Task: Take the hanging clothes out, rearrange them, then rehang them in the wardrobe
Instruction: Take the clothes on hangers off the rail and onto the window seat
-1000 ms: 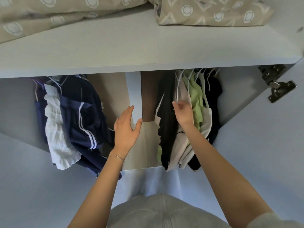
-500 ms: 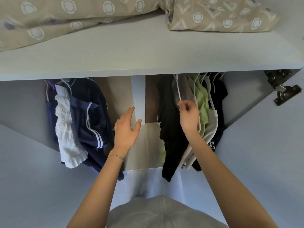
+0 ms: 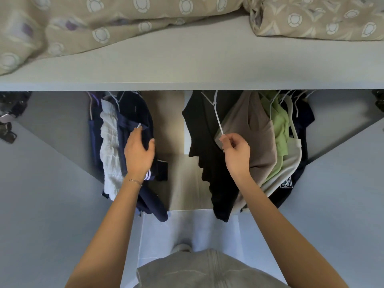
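Below the shelf (image 3: 187,65), your right hand (image 3: 236,150) pinches the lower tip of a white hanger (image 3: 217,117) between thumb and fingertips. The grip looks meant to tilt the hanger and swing the black top (image 3: 205,146) away from the beige top (image 3: 255,138) and green top (image 3: 280,129) packed beside it, so it can be unhooked alone. Your left hand (image 3: 139,152) lies on the navy garment (image 3: 135,113) hanging below the shelf's left half, fingers lightly curved. It probably holds that bunch aside to keep the middle gap free, though you cannot tell whether it has gathered any fabric. A white ruffled piece (image 3: 110,142) hangs just left of the navy one. All the clothes hang under the shelf; none is out yet. On top of the shelf rests patterned beige bedding (image 3: 104,23). Pale wardrobe doors (image 3: 41,204) stand open below the shelf on both sides.
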